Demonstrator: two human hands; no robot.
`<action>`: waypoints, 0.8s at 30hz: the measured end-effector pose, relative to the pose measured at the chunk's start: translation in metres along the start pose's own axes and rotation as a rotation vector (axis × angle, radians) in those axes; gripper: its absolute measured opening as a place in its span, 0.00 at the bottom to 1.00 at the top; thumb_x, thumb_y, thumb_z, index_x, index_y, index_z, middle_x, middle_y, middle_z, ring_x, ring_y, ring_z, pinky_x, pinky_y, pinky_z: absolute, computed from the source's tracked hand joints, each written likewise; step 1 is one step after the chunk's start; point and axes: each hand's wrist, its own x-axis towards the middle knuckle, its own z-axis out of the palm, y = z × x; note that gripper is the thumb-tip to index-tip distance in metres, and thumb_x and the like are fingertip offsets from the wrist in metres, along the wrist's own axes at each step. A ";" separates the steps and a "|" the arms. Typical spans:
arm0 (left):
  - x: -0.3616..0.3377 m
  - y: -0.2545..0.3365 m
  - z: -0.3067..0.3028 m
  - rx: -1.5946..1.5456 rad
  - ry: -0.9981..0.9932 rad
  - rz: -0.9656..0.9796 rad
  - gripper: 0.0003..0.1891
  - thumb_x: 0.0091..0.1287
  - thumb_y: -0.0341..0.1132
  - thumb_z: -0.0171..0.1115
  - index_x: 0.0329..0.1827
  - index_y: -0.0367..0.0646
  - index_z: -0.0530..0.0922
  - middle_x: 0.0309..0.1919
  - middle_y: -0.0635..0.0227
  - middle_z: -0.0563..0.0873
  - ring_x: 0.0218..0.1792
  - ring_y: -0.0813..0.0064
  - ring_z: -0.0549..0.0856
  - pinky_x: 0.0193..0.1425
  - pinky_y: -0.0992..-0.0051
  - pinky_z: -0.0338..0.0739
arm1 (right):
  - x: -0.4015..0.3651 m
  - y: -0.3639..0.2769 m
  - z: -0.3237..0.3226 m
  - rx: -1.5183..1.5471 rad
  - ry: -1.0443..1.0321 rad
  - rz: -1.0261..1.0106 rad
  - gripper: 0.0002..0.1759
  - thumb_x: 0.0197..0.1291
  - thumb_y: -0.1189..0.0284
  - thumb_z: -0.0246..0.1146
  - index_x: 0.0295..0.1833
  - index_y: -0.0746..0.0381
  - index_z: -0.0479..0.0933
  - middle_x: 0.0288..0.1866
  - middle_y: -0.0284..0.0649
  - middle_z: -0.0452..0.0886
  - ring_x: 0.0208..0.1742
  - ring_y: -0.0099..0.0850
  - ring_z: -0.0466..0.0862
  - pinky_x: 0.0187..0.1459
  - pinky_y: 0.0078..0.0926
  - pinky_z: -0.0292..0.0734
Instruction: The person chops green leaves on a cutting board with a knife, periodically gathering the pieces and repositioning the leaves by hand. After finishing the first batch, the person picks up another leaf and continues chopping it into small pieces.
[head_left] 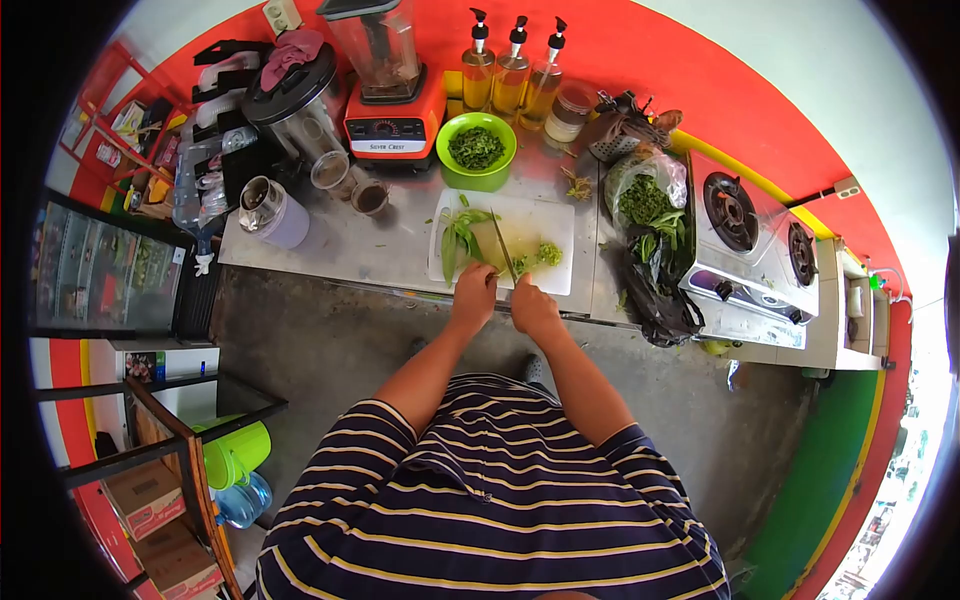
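My right hand (pixel 536 304) is closed round the handle of a knife (pixel 503 245). The blade points away from me across a white cutting board (pixel 556 218). My left hand (pixel 475 287) is at the board's near edge, left of the blade. Its fingers are pinched together, and what lies between them is too small to make out. Long green leaves (pixel 457 240) rest on the left side of the board, beyond my left hand. A small heap of chopped greens (pixel 549 253) lies to the right of the blade.
Behind the board stands a green bowl (pixel 477 181) of chopped greens. A red blender (pixel 394 128), several pump bottles (pixel 511 75) and cups (pixel 370 197) are at the back and left. On the right are a bag of greens (pixel 648 195), a black plastic bag (pixel 660 300) and a gas stove (pixel 750 240).
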 end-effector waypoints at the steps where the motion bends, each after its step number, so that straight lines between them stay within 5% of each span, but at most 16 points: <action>1: 0.001 -0.001 0.001 0.036 0.019 0.027 0.05 0.62 0.25 0.65 0.40 0.35 0.84 0.36 0.50 0.83 0.41 0.47 0.83 0.47 0.56 0.77 | -0.007 -0.002 0.001 0.002 -0.004 0.009 0.19 0.68 0.72 0.57 0.59 0.69 0.63 0.49 0.58 0.87 0.52 0.50 0.88 0.54 0.45 0.84; 11: 0.011 0.002 0.001 0.115 0.003 0.033 0.03 0.58 0.24 0.66 0.35 0.35 0.83 0.30 0.52 0.84 0.35 0.51 0.86 0.43 0.58 0.80 | 0.008 0.000 0.013 0.059 0.052 -0.013 0.17 0.68 0.75 0.55 0.58 0.69 0.62 0.47 0.60 0.87 0.50 0.54 0.89 0.51 0.46 0.85; 24: 0.015 -0.006 0.005 0.146 -0.040 0.019 0.04 0.60 0.25 0.65 0.36 0.35 0.84 0.34 0.49 0.83 0.40 0.47 0.84 0.46 0.54 0.78 | -0.013 0.017 0.027 0.031 0.088 -0.019 0.15 0.68 0.77 0.55 0.57 0.68 0.62 0.45 0.60 0.87 0.49 0.55 0.88 0.51 0.50 0.84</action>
